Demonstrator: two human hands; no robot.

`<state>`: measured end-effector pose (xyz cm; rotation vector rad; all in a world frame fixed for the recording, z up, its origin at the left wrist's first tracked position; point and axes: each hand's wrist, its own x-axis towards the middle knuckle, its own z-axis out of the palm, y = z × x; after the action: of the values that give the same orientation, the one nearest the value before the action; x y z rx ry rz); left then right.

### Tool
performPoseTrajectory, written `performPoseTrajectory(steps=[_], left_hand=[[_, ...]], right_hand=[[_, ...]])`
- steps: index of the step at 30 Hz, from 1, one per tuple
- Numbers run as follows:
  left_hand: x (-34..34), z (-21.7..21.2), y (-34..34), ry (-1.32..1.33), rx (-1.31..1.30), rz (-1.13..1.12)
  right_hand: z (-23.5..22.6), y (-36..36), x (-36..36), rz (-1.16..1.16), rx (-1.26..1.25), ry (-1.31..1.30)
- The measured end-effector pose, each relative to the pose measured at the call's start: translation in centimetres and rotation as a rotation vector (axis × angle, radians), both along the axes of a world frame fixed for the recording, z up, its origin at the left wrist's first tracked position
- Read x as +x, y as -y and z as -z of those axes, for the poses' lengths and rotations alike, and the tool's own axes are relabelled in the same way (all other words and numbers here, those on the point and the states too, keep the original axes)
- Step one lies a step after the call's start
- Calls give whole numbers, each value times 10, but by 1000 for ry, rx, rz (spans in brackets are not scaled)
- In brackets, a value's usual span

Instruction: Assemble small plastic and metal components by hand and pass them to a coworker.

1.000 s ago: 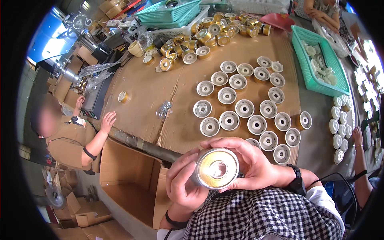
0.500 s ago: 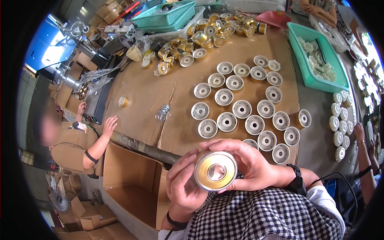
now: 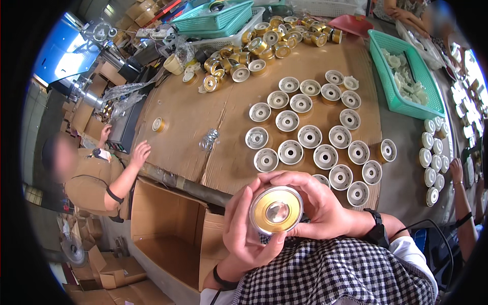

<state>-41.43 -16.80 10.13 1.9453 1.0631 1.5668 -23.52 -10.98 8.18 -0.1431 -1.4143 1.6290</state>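
Observation:
Between both hands I hold a round gold cap (image 3: pixel 264 211) with a clear rim and a shiny domed centre facing up. My left hand (image 3: pixel 241 231) wraps its left side, with the thumb across the lower edge. The fingers of my right hand (image 3: pixel 320 206) curl over its top and right side. Just beyond my hands, several round white-faced, gold-sided caps (image 3: pixel 325 156) stand on the cardboard-covered table (image 3: pixel 183 147), most with a dark hole in the middle. The underside of the held cap is hidden.
A heap of gold caps (image 3: pixel 256 46) lies at the back near stacked teal baskets (image 3: pixel 213 20). At right stands a teal basket (image 3: pixel 381 76) of translucent white parts. An open cardboard box (image 3: pixel 168 229) is at lower left. A co-worker (image 3: pixel 94 178) is at left; another person's arm (image 3: pixel 460 193) shows at right.
My left hand has shifted slightly right, and its thumb now lies over the held cap's lower edge. The cap's face has turned a little more upward.

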Motion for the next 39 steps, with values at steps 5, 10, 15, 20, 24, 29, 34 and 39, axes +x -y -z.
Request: performPoseTrajectory(steps=[5,10,15,20,24,29,34,39], left_hand=[[-4,1,1,-37,-10,30],[-9,-3,0,-120,5,-12],[4,-1,0,-19,-103,-38],[19,-13,-8,324,-331,109],[19,-6,-11,399,-392,146],[14,12,-7,492,-405,51],[17,0,-10,327,-421,134],[7,20,-16,435,-447,80]], right_hand=[[-3,0,0,11,19,-5],[-3,0,-1,22,37,3],[-7,5,-4,130,87,99],[2,0,-5,189,32,75],[2,-4,-2,201,52,117],[-7,2,2,330,219,298],[7,2,-3,324,89,251],[-4,2,4,314,215,383]])
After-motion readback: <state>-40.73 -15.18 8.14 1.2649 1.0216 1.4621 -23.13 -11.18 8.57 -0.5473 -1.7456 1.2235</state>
